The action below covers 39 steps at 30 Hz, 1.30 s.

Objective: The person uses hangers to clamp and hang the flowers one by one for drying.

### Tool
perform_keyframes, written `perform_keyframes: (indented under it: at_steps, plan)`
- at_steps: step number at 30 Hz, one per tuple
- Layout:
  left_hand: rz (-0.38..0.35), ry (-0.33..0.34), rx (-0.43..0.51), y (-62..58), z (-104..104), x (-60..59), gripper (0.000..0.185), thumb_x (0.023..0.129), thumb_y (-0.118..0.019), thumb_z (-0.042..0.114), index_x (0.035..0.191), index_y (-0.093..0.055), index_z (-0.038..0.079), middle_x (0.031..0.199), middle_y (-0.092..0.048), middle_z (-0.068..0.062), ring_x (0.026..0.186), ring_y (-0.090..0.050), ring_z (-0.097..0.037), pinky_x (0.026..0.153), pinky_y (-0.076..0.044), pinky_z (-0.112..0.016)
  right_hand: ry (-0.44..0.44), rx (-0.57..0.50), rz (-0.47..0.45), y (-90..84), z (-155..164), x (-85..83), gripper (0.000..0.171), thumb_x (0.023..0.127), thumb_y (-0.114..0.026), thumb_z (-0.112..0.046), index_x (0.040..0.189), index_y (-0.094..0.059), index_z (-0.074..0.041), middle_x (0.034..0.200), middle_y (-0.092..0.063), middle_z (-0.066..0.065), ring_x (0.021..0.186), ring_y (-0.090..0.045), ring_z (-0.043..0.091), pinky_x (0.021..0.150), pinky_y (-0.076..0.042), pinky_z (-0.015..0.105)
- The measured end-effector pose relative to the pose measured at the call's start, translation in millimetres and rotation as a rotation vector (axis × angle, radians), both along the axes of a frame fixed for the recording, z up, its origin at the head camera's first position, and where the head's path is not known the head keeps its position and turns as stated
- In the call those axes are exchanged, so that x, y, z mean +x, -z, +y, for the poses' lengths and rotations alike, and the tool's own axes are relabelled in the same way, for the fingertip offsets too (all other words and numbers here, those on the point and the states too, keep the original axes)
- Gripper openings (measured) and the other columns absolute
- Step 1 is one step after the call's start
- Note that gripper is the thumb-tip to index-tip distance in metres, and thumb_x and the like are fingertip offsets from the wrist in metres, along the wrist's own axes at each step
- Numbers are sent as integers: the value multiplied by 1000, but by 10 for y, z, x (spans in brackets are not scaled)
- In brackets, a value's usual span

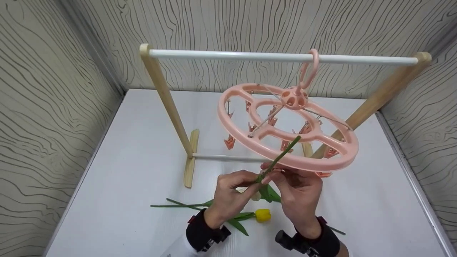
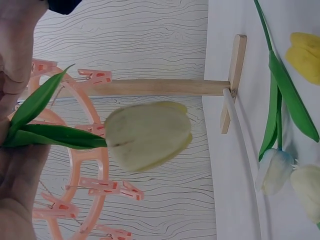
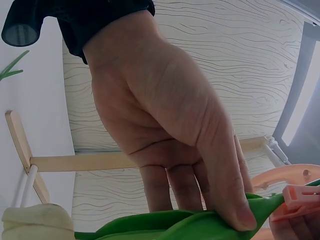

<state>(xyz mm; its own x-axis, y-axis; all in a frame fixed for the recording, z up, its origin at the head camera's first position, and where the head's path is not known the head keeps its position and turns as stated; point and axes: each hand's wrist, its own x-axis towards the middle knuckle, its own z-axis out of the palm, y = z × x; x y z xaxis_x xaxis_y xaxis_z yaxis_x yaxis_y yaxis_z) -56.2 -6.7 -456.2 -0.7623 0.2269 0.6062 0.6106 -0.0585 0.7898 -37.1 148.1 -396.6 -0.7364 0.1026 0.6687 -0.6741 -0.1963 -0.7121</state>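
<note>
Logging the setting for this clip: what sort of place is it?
Most likely a staged tabletop booth, not a home: a white table walled by wood-grain panels, with a small wooden rack carrying a pink peg hanger and tulips.

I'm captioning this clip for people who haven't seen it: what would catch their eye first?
First, the round pink clip hanger, tilted and hooked on the white rail of a wooden rack at the middle of the white table. Just below its near rim, the left hand and right hand pinch a pale tulip by its green stem, which points up across the hanger. More tulips, one a yellow tulip, lie on the table beneath the hands.
</note>
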Motion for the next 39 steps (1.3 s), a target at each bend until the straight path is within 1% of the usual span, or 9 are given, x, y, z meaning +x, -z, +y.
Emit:
perform_keyframes:
  at_steps: [4, 8, 16, 23, 27, 30, 33, 35, 39]
  plan:
    - [49, -1, -11, -7, 11, -1, 8, 93, -76, -5, 99, -78, -1, 90, -80, -17, 82, -81, -23, 77, -67, -25, 13, 7, -7, 11, -4, 1, 26, 91, -71, 15, 117, -68, 16, 101, -82, 10, 83, -80, 16, 73, -67, 26]
    - [84, -13, -24, -5, 5, -5, 10, 92, -75, -7, 100, -78, -1, 90, -80, -16, 82, -81, -22, 76, -67, -23, 3, 25, 2, 33, 5, -2, 30, 88, -70, 20, 117, -66, 18, 104, -81, 11, 86, -79, 17, 75, -67, 25]
    - [9, -25, -33, 9, -22, -13, 9, 93, -76, -4, 101, -79, -2, 92, -81, -16, 84, -81, -25, 78, -67, -26, 68, 119, -103, 68, 44, 54, 35, 89, -74, 12, 123, -65, 14, 111, -81, 4, 98, -78, 13, 84, -66, 23]
    - [36, -75, -42, 29, -83, -37, 12, 92, -78, -3, 103, -77, -1, 95, -81, -16, 85, -81, -24, 78, -67, -26, 111, 232, -185, 170, 77, 148, 42, 87, -72, 19, 126, -58, 22, 127, -75, -10, 112, -75, 7, 94, -64, 24]
    - [32, -85, -39, 39, -122, -50, 14, 91, -78, -4, 104, -76, -1, 96, -81, -16, 86, -81, -24, 79, -67, -27, 125, 283, -186, 258, 108, 187, 42, 84, -71, 23, 125, -60, 20, 128, -74, -12, 113, -75, 7, 94, -64, 25]
    - [35, -95, -45, 41, -152, -61, 15, 91, -78, -3, 106, -76, 0, 98, -81, -15, 88, -81, -23, 79, -68, -27, 95, 275, -126, 353, 130, 199, 41, 81, -70, 27, 121, -64, 18, 124, -77, -2, 111, -77, 11, 93, -64, 25]
    - [41, -108, -50, 46, -180, -70, 16, 92, -78, -2, 108, -76, 1, 99, -81, -14, 89, -81, -22, 80, -68, -27, 68, 283, -79, 451, 150, 221, 40, 79, -71, 29, 115, -70, 13, 113, -78, 8, 104, -78, 14, 91, -64, 24]
    - [33, -116, -48, 46, -197, -76, 17, 92, -78, -1, 109, -77, 2, 100, -81, -13, 89, -81, -21, 80, -68, -27, 73, 319, -77, 513, 169, 248, 38, 78, -72, 28, 110, -73, 8, 104, -79, 11, 96, -78, 13, 87, -65, 21]
    - [24, -122, -32, 66, -235, -90, 18, 92, -78, -2, 110, -77, 2, 101, -81, -13, 89, -81, -21, 81, -68, -29, 119, 446, -124, 646, 234, 301, 35, 78, -79, 21, 102, -80, -4, 90, -79, 8, 79, -74, 9, 77, -63, 15]
